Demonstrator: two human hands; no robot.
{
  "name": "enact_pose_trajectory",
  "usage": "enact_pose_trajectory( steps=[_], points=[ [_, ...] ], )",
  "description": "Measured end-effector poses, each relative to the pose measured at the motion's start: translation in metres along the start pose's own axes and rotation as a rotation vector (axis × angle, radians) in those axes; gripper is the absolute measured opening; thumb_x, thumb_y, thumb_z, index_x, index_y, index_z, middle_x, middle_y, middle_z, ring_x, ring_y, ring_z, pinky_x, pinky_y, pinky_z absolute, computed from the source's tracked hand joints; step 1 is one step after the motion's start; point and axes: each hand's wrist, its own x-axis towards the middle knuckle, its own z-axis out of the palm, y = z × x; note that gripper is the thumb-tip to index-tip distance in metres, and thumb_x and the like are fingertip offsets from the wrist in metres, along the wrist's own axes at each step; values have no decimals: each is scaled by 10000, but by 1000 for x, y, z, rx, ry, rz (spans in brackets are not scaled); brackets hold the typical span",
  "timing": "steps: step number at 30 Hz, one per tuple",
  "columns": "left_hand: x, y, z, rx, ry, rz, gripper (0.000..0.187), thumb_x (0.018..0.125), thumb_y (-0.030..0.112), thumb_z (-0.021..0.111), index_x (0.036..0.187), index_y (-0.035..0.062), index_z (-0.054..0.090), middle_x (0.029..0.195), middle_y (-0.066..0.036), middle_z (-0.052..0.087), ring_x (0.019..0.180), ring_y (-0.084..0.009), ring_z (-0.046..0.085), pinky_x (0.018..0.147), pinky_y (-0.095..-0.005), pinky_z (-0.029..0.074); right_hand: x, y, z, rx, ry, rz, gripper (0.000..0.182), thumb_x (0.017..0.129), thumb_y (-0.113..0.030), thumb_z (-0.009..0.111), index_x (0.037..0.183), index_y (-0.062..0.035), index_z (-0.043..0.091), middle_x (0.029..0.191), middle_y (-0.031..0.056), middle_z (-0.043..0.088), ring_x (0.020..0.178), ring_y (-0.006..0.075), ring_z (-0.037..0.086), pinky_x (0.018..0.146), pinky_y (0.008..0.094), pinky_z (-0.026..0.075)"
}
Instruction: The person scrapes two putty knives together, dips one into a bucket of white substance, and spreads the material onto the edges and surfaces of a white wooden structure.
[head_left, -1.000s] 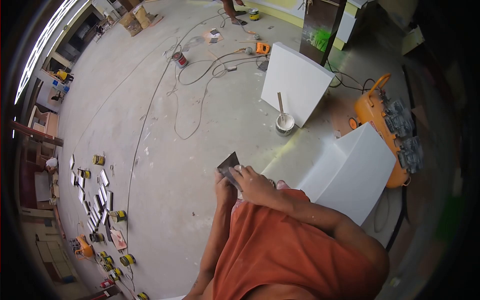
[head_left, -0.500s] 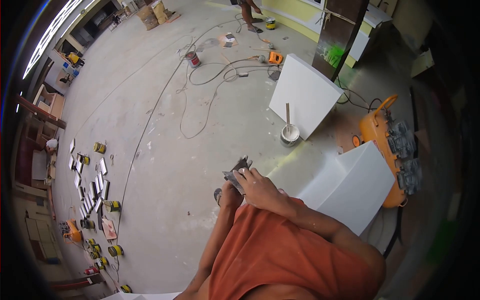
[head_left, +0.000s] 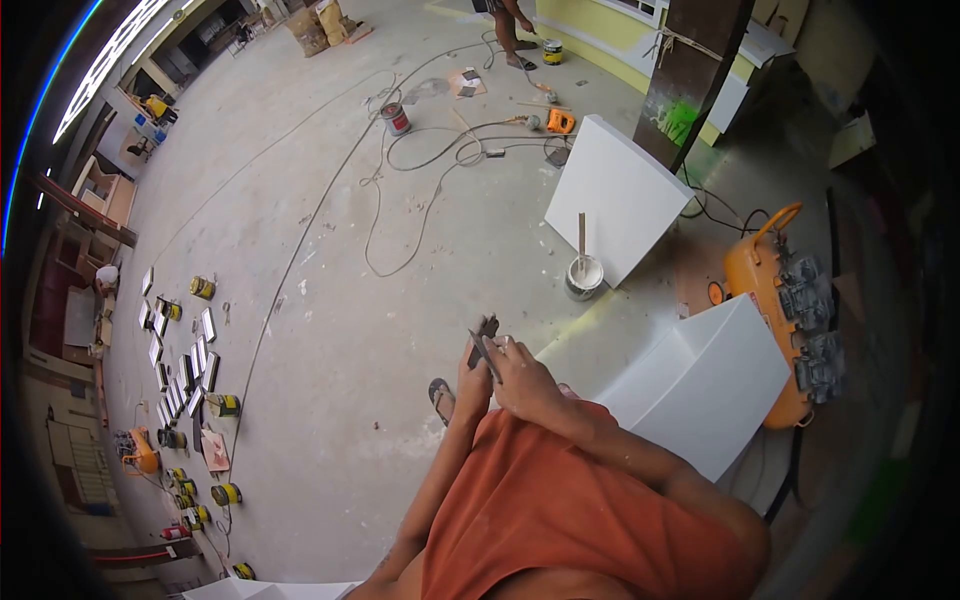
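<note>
My left hand (head_left: 472, 372) is closed around a dark, flat scraper-like piece (head_left: 487, 328), whose end sticks out beyond the fingers. Close against it, my right hand (head_left: 525, 385) grips a thin grey scraper blade (head_left: 482, 352), seen almost edge-on. The two tools overlap in front of my orange shirt (head_left: 570, 490). Ahead and to the right stands an open can of white paste (head_left: 584, 278) with a wooden stick (head_left: 582, 235) upright in it. Beyond the can, a white panel (head_left: 620, 195) leans near a dark post (head_left: 690, 85).
A white curved piece (head_left: 700, 385) is close on my right, beside an orange compressor (head_left: 755, 270). Hoses and cords (head_left: 430, 215) cross the floor ahead, near a red can (head_left: 396, 120). Several small panels and cans (head_left: 226, 405) lie at left. Another person (head_left: 508, 30) stands at the far end.
The grey blade in my right hand has turned from showing its flat face to nearly edge-on. Both hands have come slightly closer together, and the view has shifted a little.
</note>
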Motion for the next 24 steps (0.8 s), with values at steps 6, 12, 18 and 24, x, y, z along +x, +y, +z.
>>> enact_pose_trajectory(
  steps=[6, 12, 18, 24],
  points=[
    [-5, -5, -8, 116, -151, -163, 713, 836, -39, 392, 1538, -30, 272, 1569, -195, 343, 1464, -281, 318, 1200, -350, 233, 14, 19, -6, 198, 53, 163, 529, 869, -38, 524, 1395, 1, 475, 1302, 246, 514, 1210, 425, 516, 1045, 449, 450],
    [-1, -14, -16, 253, -276, 76, 740, 830, -55, 386, 1555, -3, 249, 1579, -182, 328, 1482, -277, 284, 1212, -358, 196, 25, 51, 20, 166, 199, 184, 488, 873, -85, 525, 1351, -1, 476, 1277, 266, 510, 1173, 449, 512, 1002, 484, 459],
    [-1, 11, -9, 67, -130, -192, 752, 832, -25, 417, 1567, 46, 274, 1486, -103, 445, 1227, -174, 482, 963, -279, 458, 5, 14, 3, 165, 63, 11, 565, 836, -41, 541, 1387, 14, 429, 1328, 249, 486, 1240, 451, 458, 1053, 487, 422],
    [-18, 14, -25, 132, -481, -243, 639, 905, 57, 490, 1529, 35, 355, 1538, -100, 414, 1409, -229, 376, 1165, -322, 269, 28, 109, 14, 577, 76, 557, 478, 875, -73, 553, 1343, 15, 505, 1148, 205, 647, 1008, 274, 644, 859, 381, 535]
  ],
)
